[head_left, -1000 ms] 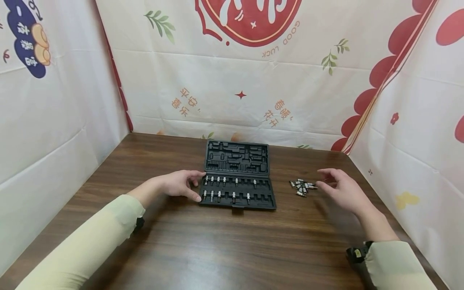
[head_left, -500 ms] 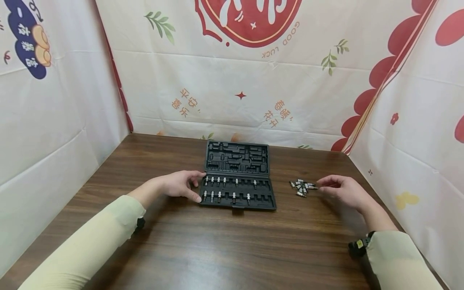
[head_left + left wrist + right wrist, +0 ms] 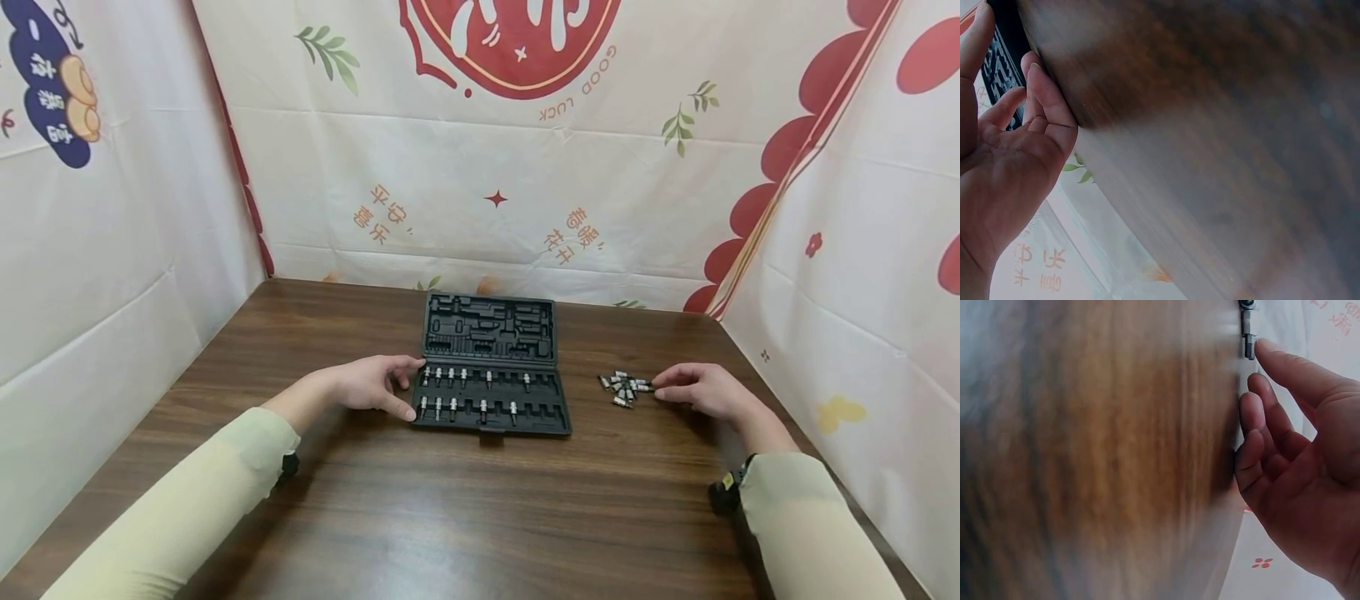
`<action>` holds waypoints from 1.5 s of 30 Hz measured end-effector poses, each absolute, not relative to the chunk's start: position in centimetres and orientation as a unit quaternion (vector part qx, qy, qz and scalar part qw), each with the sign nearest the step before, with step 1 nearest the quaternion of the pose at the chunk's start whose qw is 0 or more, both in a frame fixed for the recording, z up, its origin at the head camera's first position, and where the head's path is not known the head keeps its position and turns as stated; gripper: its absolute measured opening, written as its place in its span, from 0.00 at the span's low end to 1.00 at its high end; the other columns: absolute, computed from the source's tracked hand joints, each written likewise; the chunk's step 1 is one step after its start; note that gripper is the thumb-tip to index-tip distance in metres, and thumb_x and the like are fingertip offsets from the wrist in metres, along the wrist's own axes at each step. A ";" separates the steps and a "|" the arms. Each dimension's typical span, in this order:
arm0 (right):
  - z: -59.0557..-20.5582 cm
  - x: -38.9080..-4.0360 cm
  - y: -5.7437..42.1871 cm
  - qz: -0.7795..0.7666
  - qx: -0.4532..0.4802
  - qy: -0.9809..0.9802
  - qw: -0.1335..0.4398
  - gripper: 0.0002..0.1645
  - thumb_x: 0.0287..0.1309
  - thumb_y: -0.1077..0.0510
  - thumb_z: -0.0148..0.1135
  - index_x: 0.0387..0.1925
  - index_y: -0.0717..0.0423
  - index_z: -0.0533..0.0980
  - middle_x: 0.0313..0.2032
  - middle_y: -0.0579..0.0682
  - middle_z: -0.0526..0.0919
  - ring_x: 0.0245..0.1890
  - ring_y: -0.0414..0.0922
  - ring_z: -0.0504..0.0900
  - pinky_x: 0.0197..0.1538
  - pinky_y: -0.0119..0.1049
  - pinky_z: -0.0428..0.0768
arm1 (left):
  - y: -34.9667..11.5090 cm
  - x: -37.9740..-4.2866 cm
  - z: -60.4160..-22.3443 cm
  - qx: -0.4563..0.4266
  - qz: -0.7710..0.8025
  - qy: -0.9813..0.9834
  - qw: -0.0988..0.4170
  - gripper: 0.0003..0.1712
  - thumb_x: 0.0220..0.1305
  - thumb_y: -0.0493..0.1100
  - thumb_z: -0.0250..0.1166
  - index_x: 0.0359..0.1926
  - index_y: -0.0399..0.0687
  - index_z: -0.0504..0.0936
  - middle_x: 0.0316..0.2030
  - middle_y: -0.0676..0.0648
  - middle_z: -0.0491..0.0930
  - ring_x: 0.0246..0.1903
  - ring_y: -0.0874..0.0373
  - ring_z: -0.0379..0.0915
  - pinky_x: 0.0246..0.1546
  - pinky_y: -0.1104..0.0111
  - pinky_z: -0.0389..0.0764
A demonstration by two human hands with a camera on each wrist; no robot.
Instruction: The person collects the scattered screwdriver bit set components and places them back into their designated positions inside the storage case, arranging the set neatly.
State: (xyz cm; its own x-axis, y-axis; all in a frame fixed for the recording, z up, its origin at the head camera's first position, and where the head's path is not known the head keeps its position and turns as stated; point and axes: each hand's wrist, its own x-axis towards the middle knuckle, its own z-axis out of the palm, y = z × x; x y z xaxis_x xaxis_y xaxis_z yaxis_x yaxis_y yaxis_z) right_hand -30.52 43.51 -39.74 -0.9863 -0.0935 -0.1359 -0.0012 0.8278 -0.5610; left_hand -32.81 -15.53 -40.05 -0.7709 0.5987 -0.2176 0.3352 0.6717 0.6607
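Observation:
A black plastic socket case [image 3: 491, 333] lies open, its base holding two rows of silver bit sockets [image 3: 483, 408]. My left hand [image 3: 375, 385] grips the left edge of the base, thumb at the front corner and index finger by the hinge. In the left wrist view part of the case [image 3: 1007, 65] shows behind the fingers. Right of the case lies a small pile of loose bit sockets [image 3: 624, 388]. My right hand [image 3: 705, 390] is at the pile's right side. In the right wrist view its thumb tip is beside a bit socket's dark tip [image 3: 1249, 347], with no finger visibly round it.
The case stands on a brown wooden table [image 3: 480, 517] near its back edge. Printed white cloth [image 3: 480, 150] hangs behind the table and along both sides. Several slots at the right of the case base hold nothing.
My right hand has come down to the right end of the pile, and its thumb and index finger have drawn closer together. The left hand and case have stayed in place.

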 end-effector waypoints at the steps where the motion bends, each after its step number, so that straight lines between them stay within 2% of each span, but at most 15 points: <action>1: -39.8 -30.6 43.5 -0.289 -0.024 0.954 0.080 0.23 0.70 0.44 0.75 0.57 0.55 0.88 0.48 0.51 0.89 0.43 0.46 0.78 0.43 0.39 0.78 | -15.5 -32.8 -40.1 0.263 0.309 0.889 0.213 0.56 0.64 0.54 0.83 0.85 0.45 0.64 0.58 0.41 0.81 0.50 0.52 0.76 0.54 0.60 0.76; 12: -39.7 -31.1 43.2 -0.254 -0.030 0.964 0.078 0.20 0.70 0.44 0.75 0.52 0.54 0.89 0.47 0.53 0.89 0.47 0.51 0.77 0.49 0.42 0.72 | -15.7 -32.6 -39.9 0.266 0.307 0.889 0.212 0.57 0.64 0.55 0.82 0.85 0.44 0.64 0.58 0.41 0.81 0.49 0.52 0.77 0.54 0.60 0.76; 16: -39.9 -31.2 43.2 -0.253 -0.032 0.963 0.084 0.20 0.70 0.44 0.75 0.52 0.54 0.89 0.46 0.53 0.89 0.47 0.52 0.77 0.49 0.43 0.72 | -15.6 -32.6 -39.9 0.264 0.306 0.890 0.212 0.57 0.64 0.55 0.82 0.85 0.45 0.64 0.58 0.41 0.81 0.49 0.52 0.77 0.54 0.60 0.76; 24: -39.8 -31.1 43.3 -0.241 -0.027 0.966 0.088 0.20 0.71 0.44 0.74 0.51 0.55 0.90 0.50 0.57 0.90 0.48 0.53 0.78 0.50 0.43 0.73 | -15.5 -32.6 -39.8 0.261 0.307 0.890 0.213 0.56 0.64 0.54 0.83 0.85 0.46 0.64 0.58 0.41 0.81 0.52 0.51 0.77 0.57 0.58 0.76; 33: -39.7 -31.1 43.4 -0.241 -0.032 0.965 0.102 0.20 0.73 0.45 0.72 0.50 0.57 0.89 0.48 0.56 0.90 0.48 0.51 0.79 0.52 0.43 0.74 | -15.5 -32.6 -39.9 0.256 0.310 0.889 0.218 0.56 0.65 0.54 0.82 0.85 0.46 0.64 0.60 0.41 0.81 0.55 0.50 0.77 0.60 0.56 0.75; 45: -39.6 -30.1 44.5 -0.296 -0.014 0.949 0.108 0.16 0.75 0.52 0.69 0.48 0.62 0.87 0.39 0.50 0.85 0.39 0.46 0.78 0.41 0.39 0.79 | -15.5 -32.4 -39.7 0.255 0.311 0.890 0.216 0.55 0.65 0.53 0.82 0.85 0.45 0.64 0.59 0.41 0.81 0.53 0.51 0.77 0.58 0.58 0.76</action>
